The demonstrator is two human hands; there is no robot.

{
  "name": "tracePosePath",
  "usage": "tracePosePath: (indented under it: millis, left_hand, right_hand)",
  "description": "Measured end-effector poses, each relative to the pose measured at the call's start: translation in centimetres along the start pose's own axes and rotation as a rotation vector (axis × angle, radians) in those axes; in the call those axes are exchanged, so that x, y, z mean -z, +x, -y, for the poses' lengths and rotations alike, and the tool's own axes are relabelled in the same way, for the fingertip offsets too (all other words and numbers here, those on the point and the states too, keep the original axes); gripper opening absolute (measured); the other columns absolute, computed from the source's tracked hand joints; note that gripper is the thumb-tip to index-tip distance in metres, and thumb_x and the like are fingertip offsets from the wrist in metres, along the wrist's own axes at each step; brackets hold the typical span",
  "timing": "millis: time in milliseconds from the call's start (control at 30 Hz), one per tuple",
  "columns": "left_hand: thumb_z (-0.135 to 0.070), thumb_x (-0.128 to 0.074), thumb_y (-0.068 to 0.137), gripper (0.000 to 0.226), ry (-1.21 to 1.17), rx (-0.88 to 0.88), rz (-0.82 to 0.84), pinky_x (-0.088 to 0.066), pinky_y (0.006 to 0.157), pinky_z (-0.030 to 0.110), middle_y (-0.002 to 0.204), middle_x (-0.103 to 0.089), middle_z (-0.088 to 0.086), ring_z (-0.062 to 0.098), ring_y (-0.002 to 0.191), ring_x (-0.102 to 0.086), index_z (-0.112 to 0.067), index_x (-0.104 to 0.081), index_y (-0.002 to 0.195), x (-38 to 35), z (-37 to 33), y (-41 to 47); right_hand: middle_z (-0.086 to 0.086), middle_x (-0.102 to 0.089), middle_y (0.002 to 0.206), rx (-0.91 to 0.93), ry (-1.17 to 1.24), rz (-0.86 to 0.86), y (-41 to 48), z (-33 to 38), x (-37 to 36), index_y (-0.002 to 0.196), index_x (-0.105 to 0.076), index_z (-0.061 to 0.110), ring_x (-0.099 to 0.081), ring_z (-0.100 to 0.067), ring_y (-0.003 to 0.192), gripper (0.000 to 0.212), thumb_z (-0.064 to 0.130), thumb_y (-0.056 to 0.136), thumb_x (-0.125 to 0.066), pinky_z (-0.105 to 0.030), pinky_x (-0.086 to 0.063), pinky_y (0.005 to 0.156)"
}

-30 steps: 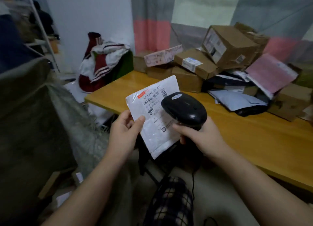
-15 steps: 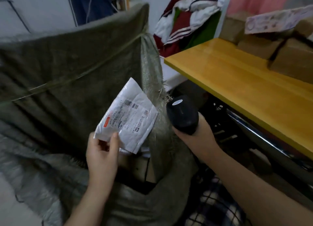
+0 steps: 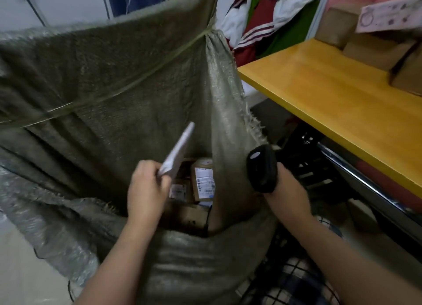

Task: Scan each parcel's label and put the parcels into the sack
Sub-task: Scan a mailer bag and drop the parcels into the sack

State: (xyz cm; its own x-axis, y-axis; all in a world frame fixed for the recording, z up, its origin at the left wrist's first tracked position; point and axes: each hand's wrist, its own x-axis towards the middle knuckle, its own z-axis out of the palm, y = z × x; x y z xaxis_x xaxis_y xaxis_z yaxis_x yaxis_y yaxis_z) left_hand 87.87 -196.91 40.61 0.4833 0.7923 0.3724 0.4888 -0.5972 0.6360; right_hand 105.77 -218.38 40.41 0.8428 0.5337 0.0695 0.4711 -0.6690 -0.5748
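A large grey-green woven sack (image 3: 114, 87) fills the left half of the view. Its mouth gapes open, its far wall stands high, and a thin cord crosses it on a slant. The near rim sags low in front of the person.

The left hand (image 3: 146, 190) reaches over that near rim. Its thumb and fingers pinch the lower end of a flat white parcel (image 3: 178, 151). The parcel is seen almost edge-on, tilted up and to the right, and sits above the sack's opening, not yet lying among the contents. Any label on it cannot be read from this angle.

Just to the right of the hand, down inside the sack, lie several brown cardboard parcels (image 3: 203, 179). One of them shows a white printed label face up.

Further right, outside the sack's frayed side edge, the right hand (image 3: 287, 195) is wrapped around the handle of a black scanner (image 3: 262, 167). The scanner's rounded head points up and away from the person.

Behind the sack's upper corner sits a heap of red, white and green clothing (image 3: 269, 14). The yellow wooden table (image 3: 331, 94) runs along the right side. At its far end stand plain cardboard boxes (image 3: 376, 49), with a pale patterned box (image 3: 392, 14) resting on top of them. A checked fabric (image 3: 296, 282) shows at the bottom, between the forearms.
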Motion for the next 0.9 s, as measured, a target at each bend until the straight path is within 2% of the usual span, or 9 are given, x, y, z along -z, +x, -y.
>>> tracePosePath:
  millis: [100, 200, 267, 333, 400, 500, 633, 767, 900]
  left_hand:
    - [-0.010, -0.063, 0.084, 0.014, 0.183, -0.085, 0.221, -0.045, 0.075, 0.043, 0.096, -0.056, 0.013, 0.033, 0.091, -0.056, -0.007, -0.059, 0.097, -3.4, -0.1, 0.6]
    - [-0.020, -0.051, 0.092, 0.031, 0.456, -0.006, 0.599, -0.045, 0.088, 0.041, 0.122, -0.055, 0.016, 0.035, 0.110, -0.053, -0.006, -0.054, 0.121, -6.5, 0.0, 1.0]
    - [-0.027, -0.050, 0.094, 0.036, 0.547, 0.017, 0.723, -0.045, 0.089, 0.040, 0.126, -0.054, 0.015, 0.034, 0.114, -0.052, -0.010, -0.050, 0.125, -7.3, -0.6, 1.2]
    - [-0.032, -0.052, 0.093, 0.039, 0.530, -0.050, 0.680, -0.044, 0.089, 0.038, 0.126, -0.053, 0.013, 0.033, 0.115, -0.051, -0.011, -0.050, 0.125, -7.4, -1.8, 1.4]
    - [-0.036, -0.055, 0.092, 0.040, 0.471, -0.169, 0.563, -0.043, 0.088, 0.038, 0.122, -0.053, 0.011, 0.031, 0.112, -0.051, -0.012, -0.052, 0.123, -6.7, -4.0, 1.5]
    - [-0.033, -0.055, 0.092, 0.036, 0.268, -0.334, 0.411, -0.043, 0.089, 0.039, 0.116, -0.057, 0.010, 0.030, 0.107, -0.051, -0.012, -0.057, 0.121, -5.0, -8.8, 1.4]
    - [-0.032, -0.054, 0.092, 0.034, 0.103, -0.542, 0.350, -0.043, 0.090, 0.039, 0.114, -0.058, 0.005, 0.026, 0.107, -0.052, -0.016, -0.058, 0.122, -3.5, -16.6, 0.7]
    - [-0.032, -0.053, 0.094, 0.036, 0.012, -0.711, 0.429, -0.042, 0.091, 0.038, 0.119, -0.057, 0.004, 0.027, 0.111, -0.050, -0.016, -0.054, 0.126, -4.8, -24.9, -0.9]
    - [-0.036, -0.049, 0.096, 0.039, -0.037, -0.864, 0.560, -0.043, 0.092, 0.036, 0.125, -0.053, 0.000, 0.023, 0.116, -0.046, -0.022, -0.047, 0.133, -7.4, -33.1, -4.7]
  right_hand:
    - [-0.004, -0.059, 0.106, -0.061, -0.069, -0.062, 0.3, -2.1, 2.0, 0.109, -0.050, 0.021, -0.061, -0.028, 0.089, 0.024, 0.020, 0.087, -0.059, -0.041, -0.052, 0.069]
    - [-0.004, -0.059, 0.107, -0.056, -0.044, -0.069, 0.4, -2.6, 3.2, 0.115, -0.050, 0.020, -0.060, -0.027, 0.090, 0.027, 0.022, 0.089, -0.059, -0.043, -0.053, 0.070]
    - [-0.001, -0.060, 0.105, -0.037, 0.001, -0.062, 0.2, -2.9, 3.8, 0.114, -0.052, 0.022, -0.060, -0.024, 0.091, 0.028, 0.024, 0.088, -0.061, -0.041, -0.053, 0.070]
    - [-0.001, -0.061, 0.101, -0.002, 0.073, -0.087, -0.2, -3.1, 4.5, 0.109, -0.057, 0.024, -0.060, -0.022, 0.091, 0.025, 0.029, 0.086, -0.066, -0.041, -0.053, 0.070]
    - [0.004, -0.062, 0.096, 0.023, 0.184, -0.138, -0.9, -3.0, 5.4, 0.099, -0.059, 0.038, -0.061, -0.016, 0.087, 0.021, 0.031, 0.083, -0.071, -0.037, -0.053, 0.065]
    - [0.030, -0.060, 0.084, -0.017, 0.322, -0.225, -2.2, -2.9, 7.6, 0.088, -0.050, 0.063, -0.056, 0.011, 0.081, 0.037, 0.036, 0.079, -0.074, -0.013, -0.041, 0.062]
    - [0.023, -0.060, 0.078, -0.124, 0.396, -0.304, -3.7, -4.4, 11.5, 0.094, -0.058, 0.035, -0.057, 0.008, 0.073, 0.028, 0.036, 0.074, -0.078, -0.007, -0.038, 0.054]
    - [0.002, -0.068, 0.077, -0.169, 0.438, -0.390, -5.8, -6.6, 17.5, 0.099, -0.064, 0.019, -0.066, -0.019, 0.074, 0.027, 0.031, 0.078, -0.076, -0.027, -0.048, 0.062]
    - [0.009, -0.061, 0.049, -0.241, 0.464, -0.597, -9.6, -9.9, 23.7, 0.072, -0.061, 0.022, -0.059, -0.003, 0.047, 0.017, 0.024, 0.080, -0.076, -0.017, -0.044, 0.049]
